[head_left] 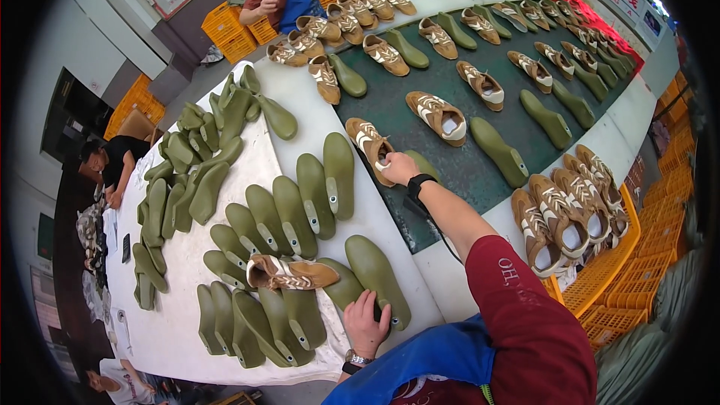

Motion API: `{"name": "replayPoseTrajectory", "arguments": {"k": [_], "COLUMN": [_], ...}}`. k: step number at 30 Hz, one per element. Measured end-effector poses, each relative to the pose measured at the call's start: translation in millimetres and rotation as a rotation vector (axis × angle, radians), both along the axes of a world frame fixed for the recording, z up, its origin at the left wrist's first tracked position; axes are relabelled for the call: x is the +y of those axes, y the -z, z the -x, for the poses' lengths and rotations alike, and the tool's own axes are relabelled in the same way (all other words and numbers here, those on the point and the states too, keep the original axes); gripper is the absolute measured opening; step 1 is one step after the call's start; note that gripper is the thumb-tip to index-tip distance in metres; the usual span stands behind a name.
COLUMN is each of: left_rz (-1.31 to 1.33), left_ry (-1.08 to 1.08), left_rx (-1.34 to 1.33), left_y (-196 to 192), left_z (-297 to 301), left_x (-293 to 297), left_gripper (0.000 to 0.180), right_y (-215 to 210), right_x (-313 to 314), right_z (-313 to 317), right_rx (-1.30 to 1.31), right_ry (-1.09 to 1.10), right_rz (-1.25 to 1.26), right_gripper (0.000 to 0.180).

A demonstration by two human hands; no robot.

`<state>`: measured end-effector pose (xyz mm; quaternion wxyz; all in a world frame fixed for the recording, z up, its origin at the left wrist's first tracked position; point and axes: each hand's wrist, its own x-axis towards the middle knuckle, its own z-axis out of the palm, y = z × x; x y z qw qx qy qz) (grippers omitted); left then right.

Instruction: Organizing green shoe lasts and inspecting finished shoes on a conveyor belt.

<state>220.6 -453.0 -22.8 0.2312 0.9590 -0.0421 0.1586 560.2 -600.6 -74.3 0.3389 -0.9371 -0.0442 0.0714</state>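
My right hand [400,168] reaches forward onto the dark green belt, its fingers closed on the heel of a brown shoe [366,140] with white stripes and laces. A green shoe last [420,163] lies partly hidden behind that hand. Lower down, my left hand [366,322] grips the heel end of a green shoe last [339,282] on the white table. A larger green last [373,266] lies against it, just beyond my fingers. Beside them, another brown shoe [294,273] rests on its side across several lasts.
Several green lasts [279,217] lie in rows and a pile on the white table [255,154]. Shoes and lasts alternate along the belt [442,202]. Brown shoes fill an orange crate [592,285] at right. A co-worker in a blue apron [300,1] stands beyond the table.
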Motion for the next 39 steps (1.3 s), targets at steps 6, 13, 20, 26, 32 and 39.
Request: {"name": "replayPoseTrajectory", "arguments": {"k": [6, 13, 20, 26, 32, 39], "left_rz": [-0.013, -0.01, -0.026, -0.057, -0.014, 0.085], "left_ry": [-0.009, -0.008, -0.016, -0.035, -0.22, -0.414], "left_rx": [-0.005, -0.016, -0.075, -0.08, 0.035, 0.177], "left_y": [1.1, 0.6, 7.0, 12.4, 4.0, 8.0], "left_z": [-0.3, 2.0, 4.9, 7.6, 37.6, 127.7], "left_x": [0.4, -2.0, -0.1, -1.5, -10.4, 18.2], "left_gripper": [0.039, 0.038, 0.037, 0.038, 0.058, 0.043], "right_y": [-10.0, 5.4, -6.0, 0.5, 27.3, 34.0], "right_x": [-3.9, -2.2, -27.7, -54.2, -68.4, -60.5], "right_z": [2.6, 18.9, 91.5, 213.0, 273.0, 269.8], "right_rx": [0.231, -0.06, -0.378, -0.121, 0.179, 0.193], "right_ry": [0.015, -0.08, -0.272, -0.569, -0.798, -0.797], "right_rz": [-0.06, -0.076, -0.316, -0.356, -0.144, -0.076], "right_gripper": [0.022, 0.037, 0.026, 0.026, 0.031, 0.032]}}
